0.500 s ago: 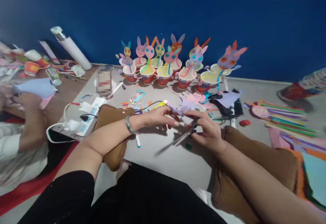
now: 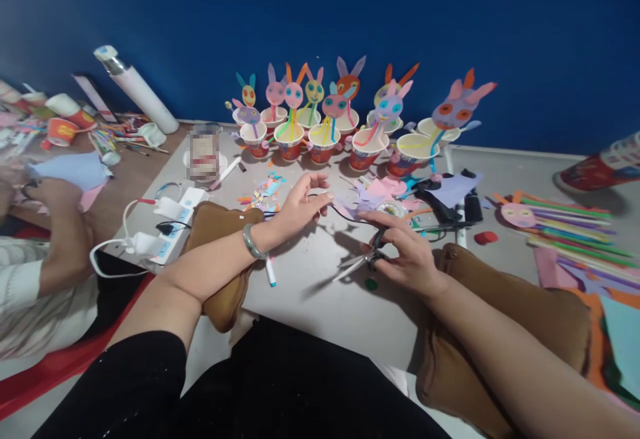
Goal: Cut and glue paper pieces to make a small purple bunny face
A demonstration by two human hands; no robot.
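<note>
My right hand [image 2: 407, 252] is closed around the black handles of a pair of scissors [image 2: 351, 267], blades angled to the left over the grey table. My left hand [image 2: 305, 207], with a bangle on its wrist, is raised over the table, thumb and fingers apart, with nothing seen in it. A thin black cable [image 2: 345, 215] runs just past its fingertips. Pink and purple paper scraps [image 2: 381, 189] lie beyond the hands. A green round piece [image 2: 371, 284] lies below the scissors, and a white marker [image 2: 271, 272] rests by my left wrist.
Several paper cups [image 2: 324, 142] with rabbit-like paper heads stand along the blue wall. Brown cushions [image 2: 515, 319] lie under my forearms. A power strip [image 2: 180, 226] is at left, near a co-worker's arm [image 2: 63, 226]. Coloured strips [image 2: 570, 222] and a red cup [image 2: 593, 171] are at right.
My left hand has lifted and moved slightly away from my right hand, its fingers turning upward. The scissors stay in my right hand, now held a little differently. The view has shifted slightly.
</note>
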